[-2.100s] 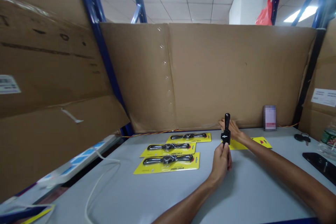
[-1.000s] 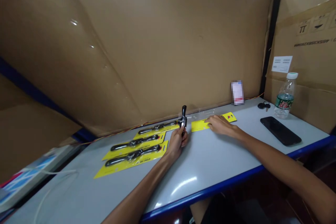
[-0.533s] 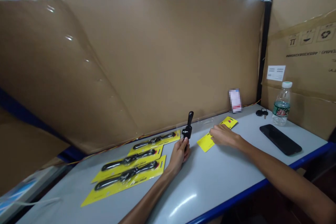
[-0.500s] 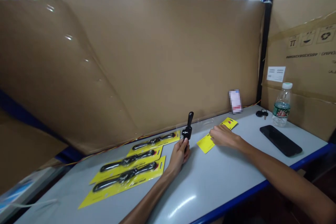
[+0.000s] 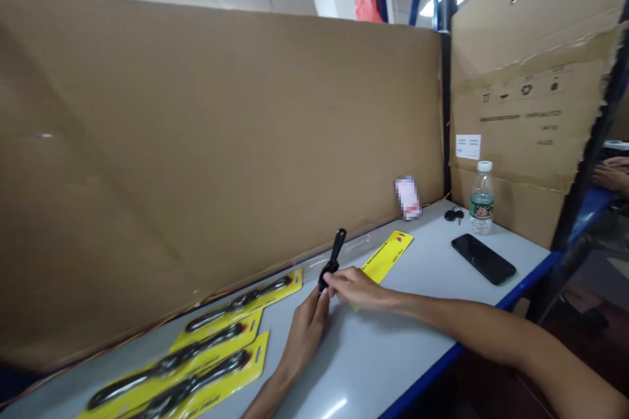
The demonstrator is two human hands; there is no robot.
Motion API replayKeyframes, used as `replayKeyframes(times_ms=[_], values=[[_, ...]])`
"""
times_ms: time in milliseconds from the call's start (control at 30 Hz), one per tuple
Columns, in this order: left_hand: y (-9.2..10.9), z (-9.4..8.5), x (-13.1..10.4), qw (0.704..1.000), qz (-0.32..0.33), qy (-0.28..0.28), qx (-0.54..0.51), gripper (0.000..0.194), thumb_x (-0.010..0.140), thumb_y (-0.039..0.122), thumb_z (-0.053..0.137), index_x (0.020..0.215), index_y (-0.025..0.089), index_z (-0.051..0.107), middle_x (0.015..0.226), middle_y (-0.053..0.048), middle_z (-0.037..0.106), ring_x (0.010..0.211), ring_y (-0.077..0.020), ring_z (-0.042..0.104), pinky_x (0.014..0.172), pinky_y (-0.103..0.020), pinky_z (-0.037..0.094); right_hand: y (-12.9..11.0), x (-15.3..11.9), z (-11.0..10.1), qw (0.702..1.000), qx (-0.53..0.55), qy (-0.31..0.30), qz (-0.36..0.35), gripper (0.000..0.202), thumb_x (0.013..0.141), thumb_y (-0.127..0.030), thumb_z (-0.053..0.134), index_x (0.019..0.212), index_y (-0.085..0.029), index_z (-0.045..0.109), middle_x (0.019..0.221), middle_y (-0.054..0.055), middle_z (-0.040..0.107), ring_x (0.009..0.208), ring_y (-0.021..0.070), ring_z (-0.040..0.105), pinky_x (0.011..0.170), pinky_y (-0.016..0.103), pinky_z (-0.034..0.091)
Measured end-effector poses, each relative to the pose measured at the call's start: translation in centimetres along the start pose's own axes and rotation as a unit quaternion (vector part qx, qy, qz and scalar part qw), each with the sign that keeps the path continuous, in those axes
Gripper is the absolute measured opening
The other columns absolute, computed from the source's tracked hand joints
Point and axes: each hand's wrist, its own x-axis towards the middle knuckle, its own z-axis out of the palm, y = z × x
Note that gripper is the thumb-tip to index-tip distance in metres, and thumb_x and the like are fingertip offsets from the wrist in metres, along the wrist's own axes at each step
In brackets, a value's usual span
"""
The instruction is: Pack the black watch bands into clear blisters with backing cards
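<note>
A black spokeshave [image 5: 337, 250] is held up over the table, one handle pointing upward. My left hand [image 5: 305, 327] is closed around its lower part, which is hidden in the fingers. My right hand [image 5: 358, 288] pinches the tool near its middle. Behind my right wrist lies a yellow backing card [image 5: 388, 258], partly covered by that hand. A clear plastic blister [image 5: 354, 249] lies along the back edge. On the left, several black spokeshaves, one of them the nearest packed spokeshave [image 5: 196, 385], lie on yellow cards under clear plastic.
The grey table [image 5: 422, 301] has a blue front edge. A black phone [image 5: 483, 258], keys [image 5: 454, 215] and a water bottle [image 5: 481, 200] sit at the right. A blurred-out upright item [image 5: 407, 198] leans against the cardboard wall [image 5: 246, 144]. Another person's hand [image 5: 612, 173] shows at far right.
My right hand has left the yellow card and moved left onto the spokeshave. The card stays on the table. My view has turned to the right.
</note>
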Motion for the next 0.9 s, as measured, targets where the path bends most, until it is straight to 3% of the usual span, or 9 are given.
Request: replayKeyframes(times_ms=[133,267,400,667,800,900], values=[[0.3,-0.2,-0.2,0.99,0.054,0.016,0.126,0.058,0.071,0.079,0.059,0.069,0.021,0.057,0.051,0.003,0.049,0.049,-0.016,0.043,0.047,-0.026,0.033,-0.4,-0.5,0.5,0.992,0.113,0.012,0.048,0.039,0.1,-0.039,0.052,0.069,-0.015,0.057,0.046,-0.007,0.043,0.043,0.0074,0.037,0.047,0.021,0.026],[-0.3,-0.4,-0.2,0.977,0.075,0.013,0.198,0.063,0.076,0.081,0.048,0.08,0.02,0.061,0.055,0.002,0.057,0.052,-0.0176,0.048,0.051,-0.027,0.039,-1.3,-1.3,0.4,0.964,0.245,-0.022,0.099,0.037,0.101,-0.029,0.051,0.066,-0.017,0.051,0.04,-0.01,0.035,0.036,0.0057,0.025,0.04,0.021,0.015],[-1.2,-0.6,0.0,0.966,0.099,0.02,0.237,0.055,0.082,0.074,0.044,0.08,0.021,0.059,0.054,0.001,0.059,0.051,-0.0193,0.053,0.051,-0.028,0.041,-2.3,-2.0,0.2,0.93,0.338,-0.06,0.13,0.036,0.102,-0.02,0.045,0.066,-0.018,0.05,0.038,-0.012,0.03,0.034,0.0055,0.015,0.038,0.021,0.01],[-1.9,-0.6,0.1,0.959,0.097,0.001,0.265,0.042,0.09,0.057,0.039,0.093,0.021,0.06,0.056,-0.001,0.064,0.05,-0.0213,0.057,0.051,-0.028,0.041,-2.2,-2.0,1.0,0.907,0.401,-0.023,0.128,0.036,0.097,-0.011,0.044,0.061,-0.018,0.046,0.037,-0.011,0.027,0.035,0.005,0.014,0.039,0.021,0.009],[-1.5,-0.4,0.0,0.956,0.092,-0.007,0.278,0.039,0.091,0.052,0.038,0.094,0.021,0.061,0.064,-0.005,0.069,0.057,-0.0241,0.062,0.056,-0.029,0.042,-1.7,-1.6,1.3,0.925,0.363,0.006,0.113,0.034,0.091,-0.008,0.046,0.059,-0.018,0.045,0.039,-0.01,0.03,0.036,0.0061,0.016,0.041,0.023,0.012],[-1.1,0.0,0.0,0.957,0.088,-0.01,0.275,0.039,0.091,0.052,0.038,0.086,0.021,0.062,0.068,-0.007,0.07,0.067,-0.026,0.065,0.061,-0.03,0.042,-1.1,-1.2,0.8,0.976,0.196,0.043,0.085,0.027,0.088,-0.009,0.052,0.063,-0.019,0.048,0.044,-0.008,0.037,0.039,0.0076,0.027,0.045,0.023,0.021]])
